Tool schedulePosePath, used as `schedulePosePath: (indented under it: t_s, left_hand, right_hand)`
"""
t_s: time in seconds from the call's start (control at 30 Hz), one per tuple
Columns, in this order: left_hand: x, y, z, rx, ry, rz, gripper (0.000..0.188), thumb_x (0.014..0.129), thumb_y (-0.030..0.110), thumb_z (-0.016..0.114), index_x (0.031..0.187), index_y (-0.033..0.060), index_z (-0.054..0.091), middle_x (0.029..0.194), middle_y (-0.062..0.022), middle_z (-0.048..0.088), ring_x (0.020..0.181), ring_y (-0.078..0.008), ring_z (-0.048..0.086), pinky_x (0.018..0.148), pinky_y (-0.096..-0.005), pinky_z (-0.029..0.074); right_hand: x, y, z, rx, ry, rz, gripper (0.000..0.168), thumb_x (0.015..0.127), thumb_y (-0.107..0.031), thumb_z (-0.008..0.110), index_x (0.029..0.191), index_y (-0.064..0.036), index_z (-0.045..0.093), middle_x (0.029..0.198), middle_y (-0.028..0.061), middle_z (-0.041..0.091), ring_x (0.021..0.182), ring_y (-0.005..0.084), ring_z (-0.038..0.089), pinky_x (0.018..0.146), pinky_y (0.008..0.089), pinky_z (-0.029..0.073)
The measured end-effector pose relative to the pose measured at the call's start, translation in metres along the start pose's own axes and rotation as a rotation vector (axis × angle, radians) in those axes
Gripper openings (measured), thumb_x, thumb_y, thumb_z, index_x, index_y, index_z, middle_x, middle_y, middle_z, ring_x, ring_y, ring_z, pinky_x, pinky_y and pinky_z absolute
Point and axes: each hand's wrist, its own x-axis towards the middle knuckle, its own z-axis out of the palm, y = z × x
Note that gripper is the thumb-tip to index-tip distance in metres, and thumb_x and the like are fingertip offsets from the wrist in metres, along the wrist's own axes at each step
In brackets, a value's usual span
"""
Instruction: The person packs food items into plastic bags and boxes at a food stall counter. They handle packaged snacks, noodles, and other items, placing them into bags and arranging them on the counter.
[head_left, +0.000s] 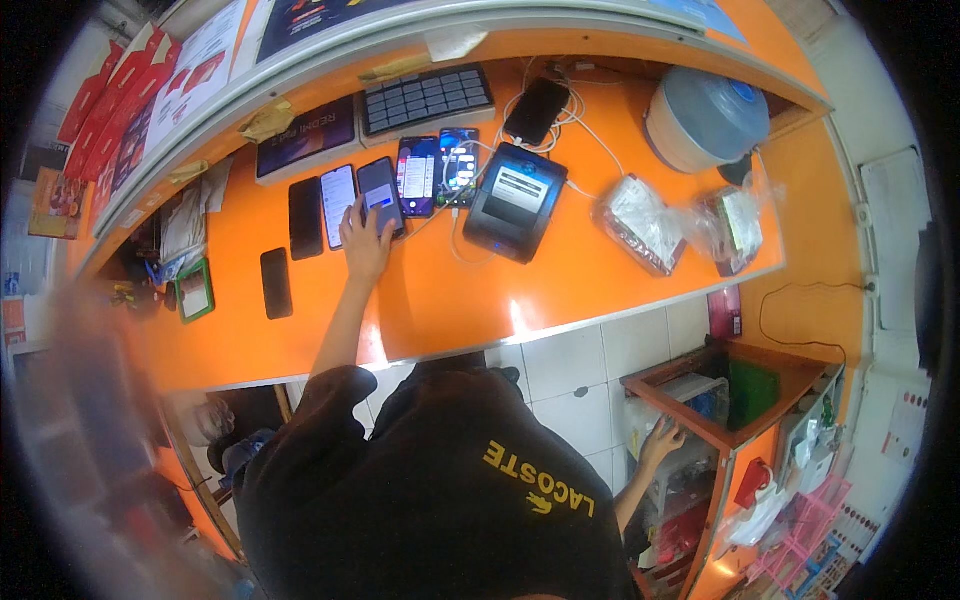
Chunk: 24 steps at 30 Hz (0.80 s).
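Observation:
My left hand (366, 240) is over the orange counter (450, 300), fingers spread, fingertips on or just above a dark smartphone (381, 180) with a lit dialog. Beside it lie a phone with a white screen (339, 191), a black phone (305, 217), a smaller dark phone (276, 283) and lit phones (417, 169) (459, 161). A black device with a lit label-like panel (517, 202) stands right of them, near a cabled black phone (538, 111). My right hand (661, 442) hangs low at the right, fingers loosely bent, near the wooden rim of an open cabinet (675, 420); contact is unclear.
Tablet boxes (307, 142) (427, 97) line the back of the counter. White cables (574, 112) run among the phones. A round translucent container (707, 120) and plastic-wrapped boxes (645, 225) (735, 229) stand at the right. A green-framed object (195, 291) lies left.

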Motion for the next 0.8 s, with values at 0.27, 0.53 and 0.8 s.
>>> schedulePosePath:
  t_s: [0.27, 0.53, 0.8]
  left_hand:
    - [0.0, -0.01, 0.013, 0.089, 0.018, 0.015, 0.044, 0.087, 0.04, 0.054, 0.12, 0.0104, 0.056, 0.138, -0.0124, 0.037, 0.127, -0.0369, 0.03, 0.103, -0.0485, 0.025]
    - [0.003, -0.016, 0.015, 0.105, 0.018, 0.047, 0.046, 0.087, 0.04, 0.054, 0.122, 0.0113, 0.056, 0.138, -0.0124, 0.037, 0.127, -0.037, 0.03, 0.104, -0.0488, 0.025]
    - [0.0, -0.021, 0.004, 0.141, -0.068, 0.081, 0.05, 0.088, 0.04, 0.052, 0.132, 0.0159, 0.048, 0.14, -0.0135, 0.035, 0.127, -0.0407, 0.029, 0.104, -0.0515, 0.025]
  right_hand:
    - [-0.1, 0.119, 0.012, -0.037, -0.172, 0.405, 0.061, 0.091, -0.045, 0.049, 0.132, -0.001, 0.038, 0.135, 0.038, 0.011, 0.123, 0.0494, 0.024, 0.102, 0.049, 0.029]
    - [-0.157, 0.161, 0.044, -0.138, -0.474, 0.686, 0.06, 0.09, -0.048, 0.049, 0.128, -0.002, 0.043, 0.133, 0.039, 0.018, 0.121, 0.0466, 0.029, 0.101, 0.0485, 0.03]
    - [-0.128, 0.122, 0.062, 0.03, -0.519, 0.566, 0.059, 0.089, -0.048, 0.049, 0.126, -0.003, 0.046, 0.13, 0.0392, 0.023, 0.119, 0.0458, 0.031, 0.101, 0.0485, 0.03]
